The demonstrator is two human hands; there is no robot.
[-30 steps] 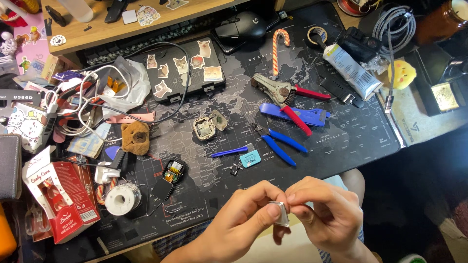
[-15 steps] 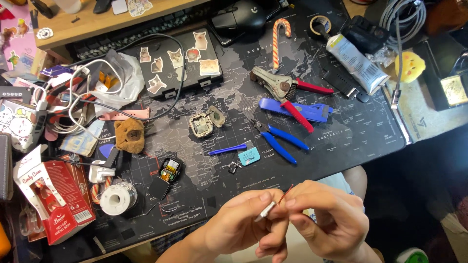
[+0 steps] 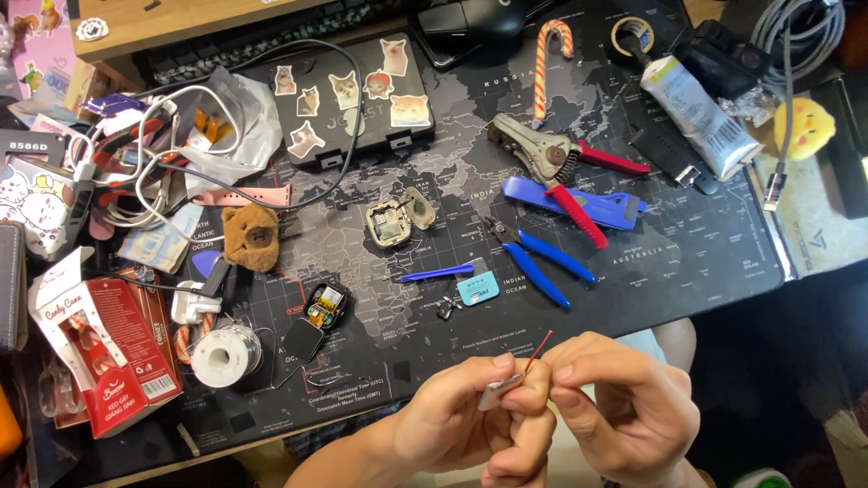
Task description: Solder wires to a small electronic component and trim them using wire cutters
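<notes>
Both hands are sitting a little lower and more to the right than a moment ago, and the small silver piece [image 3: 500, 392] is now tipped flat between the fingers, with a thin red wire [image 3: 539, 347] poking up from it toward one o'clock.

A dark desk mat [image 3: 705, 262] with a world map on it is covering the desk. It is crowded with stuff. At twelve o'clock from the hands, blue pliers [image 3: 541, 264] are lying near a red-handled wire stripper [image 3: 553, 158]. At eleven o'clock, a small opened case [image 3: 391, 220] is resting. At nine o'clock, a spool of solder [image 3: 219, 356] is sitting beside a red box [image 3: 117, 352].

At the bottom edge, the left hand [image 3: 470, 425] is curling in, pinching the silver piece between thumb and first finger. The right hand [image 3: 624, 411] is pressing close against it, fingers bent tight, with thumb and fingertip closing on the red wire.
</notes>
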